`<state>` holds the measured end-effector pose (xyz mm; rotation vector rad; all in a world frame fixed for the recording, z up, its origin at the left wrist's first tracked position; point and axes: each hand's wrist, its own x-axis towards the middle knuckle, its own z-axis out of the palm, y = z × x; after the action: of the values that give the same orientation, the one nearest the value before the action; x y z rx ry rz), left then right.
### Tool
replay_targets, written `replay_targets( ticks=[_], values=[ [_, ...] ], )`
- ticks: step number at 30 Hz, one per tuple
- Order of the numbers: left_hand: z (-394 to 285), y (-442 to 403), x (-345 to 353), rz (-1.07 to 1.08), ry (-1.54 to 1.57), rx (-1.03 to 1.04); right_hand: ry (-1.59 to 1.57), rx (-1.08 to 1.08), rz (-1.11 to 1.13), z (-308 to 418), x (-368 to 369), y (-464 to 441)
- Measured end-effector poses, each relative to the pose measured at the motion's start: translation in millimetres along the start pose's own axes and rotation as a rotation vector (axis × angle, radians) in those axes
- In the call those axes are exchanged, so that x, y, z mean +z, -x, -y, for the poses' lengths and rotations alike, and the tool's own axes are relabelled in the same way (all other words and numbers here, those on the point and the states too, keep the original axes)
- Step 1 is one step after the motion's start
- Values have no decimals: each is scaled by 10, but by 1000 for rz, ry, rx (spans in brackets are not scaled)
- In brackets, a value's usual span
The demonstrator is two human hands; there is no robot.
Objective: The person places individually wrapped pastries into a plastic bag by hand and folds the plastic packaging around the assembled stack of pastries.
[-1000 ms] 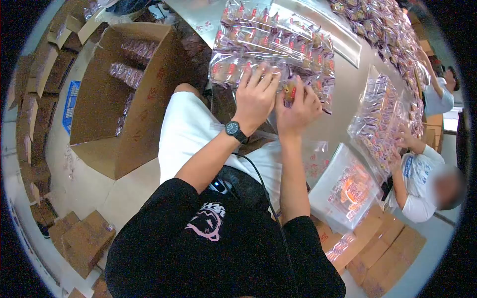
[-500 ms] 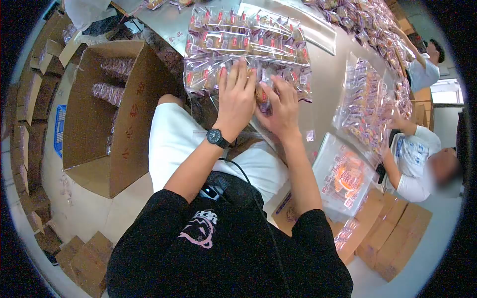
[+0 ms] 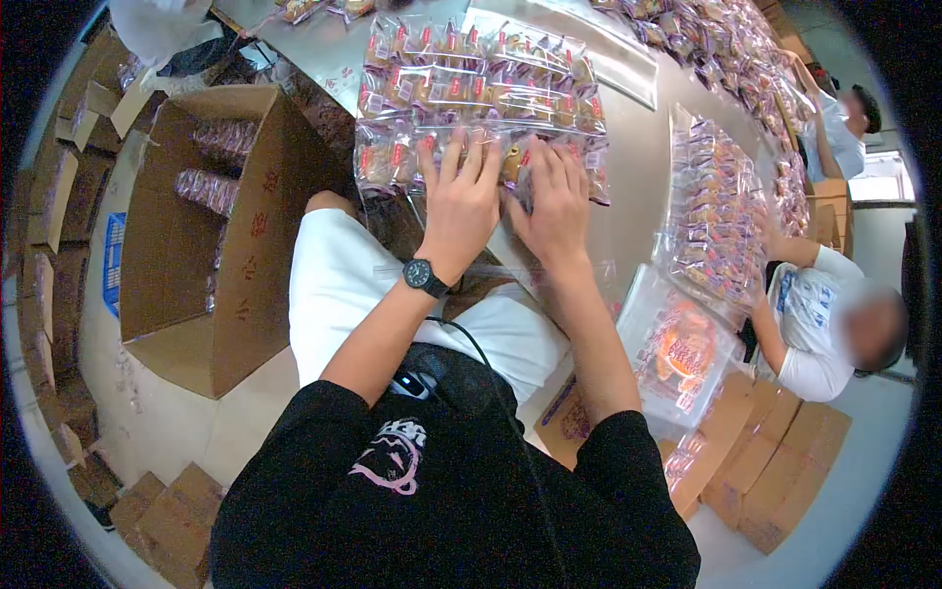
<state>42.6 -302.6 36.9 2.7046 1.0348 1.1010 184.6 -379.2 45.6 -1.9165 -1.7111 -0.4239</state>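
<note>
A large clear plastic bag (image 3: 471, 103) lies on the metal table, filled with rows of small wrapped snack packets (image 3: 520, 106). My left hand (image 3: 461, 201), with a black watch at its wrist, rests palm down with fingers stretched over the bag's nearest row. Beside it, my right hand (image 3: 556, 206) presses on the same row, fingers extended and thumb apart. Between the two hands, a brown packet (image 3: 514, 164) shows in that row. Parts of the near row are hidden under my fingers.
An open cardboard box (image 3: 235, 294) holding packed snack bags stands at left. On the right, a co-worker (image 3: 810, 324) handles another filled bag (image 3: 716, 216). Flat printed plastic bags (image 3: 677, 344) lie nearer me. A heap of loose packets (image 3: 706, 49) covers the far table.
My right hand's fingers have straightened and flattened onto the near row, where they were more bent before. My left hand stays on the bag. The whole view has shifted slightly.
</note>
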Motion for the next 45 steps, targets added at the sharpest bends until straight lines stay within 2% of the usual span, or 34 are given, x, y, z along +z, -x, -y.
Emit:
replay_targets(
  ticks=[2,4,8,11,17,19,21,23,26,29,32,35,38,42,45],
  values=[
    [-46,-59,-92,72,6,-23,-232,13,-11,0,-90,14],
    [-115,-106,-210,194,7,-57,-223,9,43,-88,-155,33],
    [-150,-121,-143,195,2,-66,-37,-19,118,-57,-374,-61],
    [-144,-98,-134,167,-27,-39,-110,126,132,-124,-341,16],
    [-138,-114,-86,104,-56,-19,-229,-58,-124,-293,-202,119],
    [-185,-137,-114,147,-7,-90,-433,81,-189,-254,-118,143],
    [-184,-171,-105,137,-25,-90,-483,157,-166,-229,-117,140],
    [-196,-150,-79,135,-30,-85,-379,172,-64,-151,-320,19],
    [-154,-125,-22,117,-60,-39,-139,15,-11,-196,-308,-38],
    [-116,-139,-16,102,-111,17,-106,102,-30,-130,-250,-38],
    [-115,-151,-34,135,-70,-13,-598,390,-191,-75,-130,-36],
    [-161,-147,-94,161,-43,-31,-910,579,-154,-174,-201,-67],
    [-199,-166,-39,158,-55,-44,-331,240,112,-245,-344,-104],
    [-173,-168,6,129,-79,-38,-200,-8,35,-70,-359,-34],
    [-126,-111,8,96,-69,-21,-253,-20,68,-159,-341,43]
  ],
)
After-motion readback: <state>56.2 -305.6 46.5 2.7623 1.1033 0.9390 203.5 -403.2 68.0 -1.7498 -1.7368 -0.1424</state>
